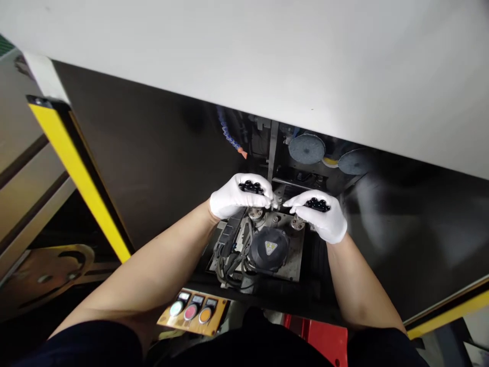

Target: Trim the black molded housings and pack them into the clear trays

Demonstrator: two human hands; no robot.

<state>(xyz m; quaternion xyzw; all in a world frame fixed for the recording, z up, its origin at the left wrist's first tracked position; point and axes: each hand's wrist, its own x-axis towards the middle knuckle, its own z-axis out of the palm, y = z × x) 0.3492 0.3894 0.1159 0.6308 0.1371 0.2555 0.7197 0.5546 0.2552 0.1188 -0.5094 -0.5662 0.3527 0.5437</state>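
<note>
My left hand (227, 200), in a white glove, is closed around a cluster of small shiny black round-topped parts (251, 187) that show between the thumb and curled fingers. Its fingertips reach over a round metal fixture (255, 213). In a matching glove, my right hand (330, 224) grips a similar bunch of black parts (318, 205). A second round metal fixture (297, 223) sits just below its fingers. The two sets of fingertips point toward each other with a small gap between. Whether the fingertips pinch anything is too small to tell.
Below my hands lies a dark round housing (269, 248) with a warning label, cables (225, 272) at its left. Two grey discs (306, 148) and a blue jointed hose (228, 133) are behind. A button panel (191, 312) is near my body. A white cover (244, 56) overhangs.
</note>
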